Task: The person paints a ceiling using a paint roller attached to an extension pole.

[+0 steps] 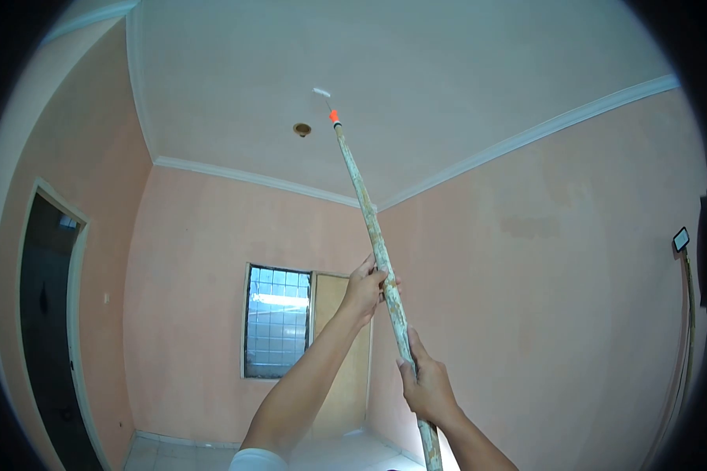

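Observation:
A long, paint-stained pole (367, 208) slants up from the bottom of the view toward the ceiling (448, 78). At its top is an orange handle (335, 117) with a small white paint roller (321, 93), which lies at or close to the ceiling; contact cannot be made out. My left hand (365, 290) is wrapped round the middle of the pole. Lower down, my right hand (428, 385) grips the pole near its bottom end.
A round ceiling fitting (302, 129) is left of the roller. Pink walls (204, 235) meet white cornices. A barred window (278, 322) and a tan door panel (330, 314) are ahead, a dark doorway (47, 314) at left, a lamp-like device (681, 239) on a stand at right.

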Motion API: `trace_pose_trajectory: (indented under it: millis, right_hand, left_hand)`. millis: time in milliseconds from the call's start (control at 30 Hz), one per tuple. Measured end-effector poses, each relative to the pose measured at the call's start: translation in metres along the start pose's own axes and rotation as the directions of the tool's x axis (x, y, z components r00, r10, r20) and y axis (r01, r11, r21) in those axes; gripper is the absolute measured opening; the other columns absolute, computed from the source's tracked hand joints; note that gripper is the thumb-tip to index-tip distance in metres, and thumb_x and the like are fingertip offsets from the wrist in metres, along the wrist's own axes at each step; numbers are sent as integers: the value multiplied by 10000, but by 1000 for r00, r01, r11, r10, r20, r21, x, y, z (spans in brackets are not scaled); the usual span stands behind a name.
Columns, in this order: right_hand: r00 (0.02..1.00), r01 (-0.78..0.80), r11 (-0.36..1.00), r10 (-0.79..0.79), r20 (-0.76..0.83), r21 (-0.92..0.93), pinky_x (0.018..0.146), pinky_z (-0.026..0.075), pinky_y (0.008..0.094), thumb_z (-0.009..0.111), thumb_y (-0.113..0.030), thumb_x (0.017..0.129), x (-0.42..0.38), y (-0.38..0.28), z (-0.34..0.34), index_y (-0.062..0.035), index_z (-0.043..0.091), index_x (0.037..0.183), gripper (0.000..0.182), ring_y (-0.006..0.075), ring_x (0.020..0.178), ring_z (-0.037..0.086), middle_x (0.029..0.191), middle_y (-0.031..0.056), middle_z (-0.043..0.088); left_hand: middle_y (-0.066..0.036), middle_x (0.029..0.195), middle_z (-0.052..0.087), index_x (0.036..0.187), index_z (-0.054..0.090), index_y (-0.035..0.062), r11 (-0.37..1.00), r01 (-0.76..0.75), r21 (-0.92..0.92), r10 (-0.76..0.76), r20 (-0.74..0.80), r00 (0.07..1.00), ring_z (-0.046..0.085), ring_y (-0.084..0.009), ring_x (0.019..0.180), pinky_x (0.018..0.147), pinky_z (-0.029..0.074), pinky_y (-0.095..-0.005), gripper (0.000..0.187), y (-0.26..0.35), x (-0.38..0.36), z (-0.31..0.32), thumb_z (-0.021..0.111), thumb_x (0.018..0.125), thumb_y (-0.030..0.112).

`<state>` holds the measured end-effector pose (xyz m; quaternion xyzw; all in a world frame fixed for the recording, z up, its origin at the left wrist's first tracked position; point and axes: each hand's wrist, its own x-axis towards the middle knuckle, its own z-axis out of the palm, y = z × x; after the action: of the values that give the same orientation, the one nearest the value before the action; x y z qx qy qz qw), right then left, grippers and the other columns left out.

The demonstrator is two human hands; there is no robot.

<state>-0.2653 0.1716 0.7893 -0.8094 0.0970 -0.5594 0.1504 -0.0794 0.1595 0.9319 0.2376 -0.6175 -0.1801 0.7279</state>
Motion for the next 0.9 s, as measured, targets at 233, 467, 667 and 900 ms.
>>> trace_pose_trajectory:
  millis: [233,467,667,900]
  right_hand:
    - [998,-42,999,42,46,-7,660,521,436,536,-145,992,17,27,4,-45,298,1561,625,383,663,681,732,269,644]
    - [999,-38,999,38,35,9,645,512,434,531,-142,995,1,-6,-11,-22,317,1547,604,375,640,667,725,269,638]
    - [1000,-9,999,8,24,31,569,509,392,512,-152,1010,75,123,66,-92,300,1578,609,217,548,603,671,137,605]
    - [996,-76,995,72,57,71,694,517,435,527,-152,1000,76,106,56,-29,350,1535,577,403,709,688,785,301,655]
  left_hand:
    - [-98,1033,570,1424,437,29,1000,-4,-2,4,-36,999,653,-215,896,787,604,-391,412,-27,20,-9,480,1015,48]
    - [-108,1043,576,1400,459,21,1000,23,-13,-24,-67,997,641,-234,930,792,600,-404,395,0,1,8,472,1005,34]
    - [-120,1048,580,1369,478,12,998,30,59,-25,-84,996,638,-244,940,800,598,-412,359,-101,85,-70,465,1013,53]
    - [-119,1051,579,1362,481,2,998,30,62,-26,-72,997,636,-243,942,798,599,-411,353,-93,87,-69,467,1014,58]
